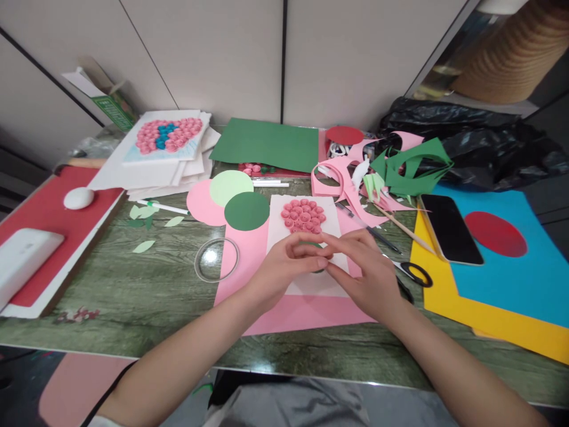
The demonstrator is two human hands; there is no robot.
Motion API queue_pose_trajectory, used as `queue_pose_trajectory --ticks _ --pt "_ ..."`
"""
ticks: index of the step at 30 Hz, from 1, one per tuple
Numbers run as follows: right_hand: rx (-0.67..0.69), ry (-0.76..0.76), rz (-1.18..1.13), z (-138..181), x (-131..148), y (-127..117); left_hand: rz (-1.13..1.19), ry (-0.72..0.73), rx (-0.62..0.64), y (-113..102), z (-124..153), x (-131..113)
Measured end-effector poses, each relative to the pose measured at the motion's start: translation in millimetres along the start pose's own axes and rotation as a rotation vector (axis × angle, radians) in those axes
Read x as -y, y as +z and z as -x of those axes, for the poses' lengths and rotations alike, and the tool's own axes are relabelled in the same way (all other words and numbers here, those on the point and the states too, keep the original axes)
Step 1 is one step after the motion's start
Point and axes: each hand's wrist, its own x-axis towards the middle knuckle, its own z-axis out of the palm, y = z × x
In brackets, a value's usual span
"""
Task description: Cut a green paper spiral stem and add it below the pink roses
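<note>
Fingertips [320, 263]: those of my left hand [280, 264] and right hand [368, 276] meet, fingers curled; whether they pinch anything, I cannot tell.
Dark green patch [318, 271]: probably paper, showing between and below my fingers; held or lying there, unclear.
Pink coiled-paper rosettes [303, 214]: a rounded cluster just beyond my grip, on the white rectangular paper sheet [309, 286] beneath it.
Hands: light, even pressure should serve best, palms clear of the coils.
Green-and-white cardboard carton [114, 111]: far beyond my left hand; its print is too blurred to read.
</note>
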Motion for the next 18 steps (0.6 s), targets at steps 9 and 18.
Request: queue_pose_trajectory --ticks 9,18 --pt "-0.026 -0.009 -0.016 -0.4 1.5 0.2 0.009 -0.019 0.0 0.8 0.7 1.2" --pt "0.01 0.029 -0.054 1.2 -0.6 -1.0 -0.016 -0.008 -0.014 -0.5 -0.5 -1.0"
